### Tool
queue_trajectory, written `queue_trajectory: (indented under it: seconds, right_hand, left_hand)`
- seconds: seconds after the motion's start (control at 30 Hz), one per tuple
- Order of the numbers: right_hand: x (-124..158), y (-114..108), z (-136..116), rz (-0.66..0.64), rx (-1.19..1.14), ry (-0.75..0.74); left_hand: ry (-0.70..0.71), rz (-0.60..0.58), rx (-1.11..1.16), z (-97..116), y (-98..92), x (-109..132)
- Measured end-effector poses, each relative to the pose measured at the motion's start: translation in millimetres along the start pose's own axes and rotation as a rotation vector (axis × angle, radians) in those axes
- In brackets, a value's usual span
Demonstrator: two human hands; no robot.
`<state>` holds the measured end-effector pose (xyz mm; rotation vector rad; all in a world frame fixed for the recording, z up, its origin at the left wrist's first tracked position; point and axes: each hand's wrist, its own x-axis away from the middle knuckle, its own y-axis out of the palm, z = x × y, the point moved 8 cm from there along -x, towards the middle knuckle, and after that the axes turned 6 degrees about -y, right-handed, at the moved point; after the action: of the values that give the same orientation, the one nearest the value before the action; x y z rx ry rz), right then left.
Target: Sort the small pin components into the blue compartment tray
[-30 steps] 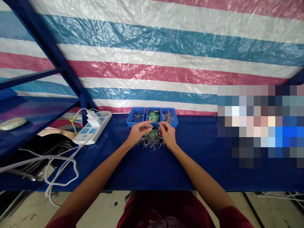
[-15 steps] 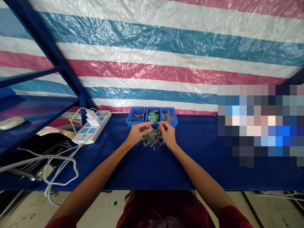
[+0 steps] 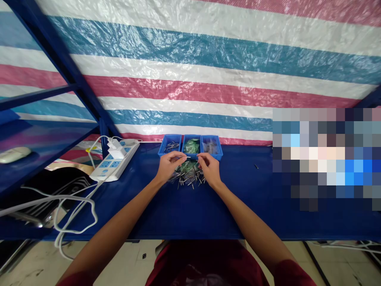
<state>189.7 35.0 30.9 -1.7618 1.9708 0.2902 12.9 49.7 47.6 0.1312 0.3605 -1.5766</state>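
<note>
My left hand [image 3: 170, 165] pinches a thin, silvery metal pin [image 3: 188, 157] between thumb and forefinger, its tip pointing right. Opposite it, my right hand [image 3: 210, 166] has its thumb and fingertips closed together; whatever sits between them is too small to make out. Below and between both hands lies a loose pile of small black-and-silver pins [image 3: 190, 177], mixed with clear and green plastic. Just behind the hands stand three blue bins: the left bin [image 3: 162, 150] holds similar pins, the middle bin [image 3: 183, 143] green plastic packets, the right bin [image 3: 220, 149] clear plastic packets.
One stray small pin [image 3: 256, 166] lies on the blue table [image 3: 190, 214] to the right. A white power strip [image 3: 114, 162] with plugs and loose white cables [image 3: 95, 206] occupies the left side. Behind rises a striped plastic sheet [image 3: 193, 87]. At the right, an area is pixelated.
My left hand has shifted slightly left and up, and the pin in its fingers now shows clearly. My right hand stays nearly in place, its fingertips slightly lower.
</note>
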Motion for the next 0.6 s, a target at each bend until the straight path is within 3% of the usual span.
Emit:
queue_trajectory:
  seconds: [0.2, 0.43, 0.6]
  right_hand:
    - [2, 8, -16, -0.098, 0.06, -0.157]
    - [1, 10, -13, -0.12, 0.1, -0.127]
    - [3, 12, -19, -0.157, 0.108, -0.191]
  left_hand:
    - [-0.051, -0.039, 0.019, -5, 3.2, -1]
    - [-0.081, -0.056, 0.017, -10, 5.2, -2]
    - [-0.07, -0.076, -0.043, -9, 6.7, 0]
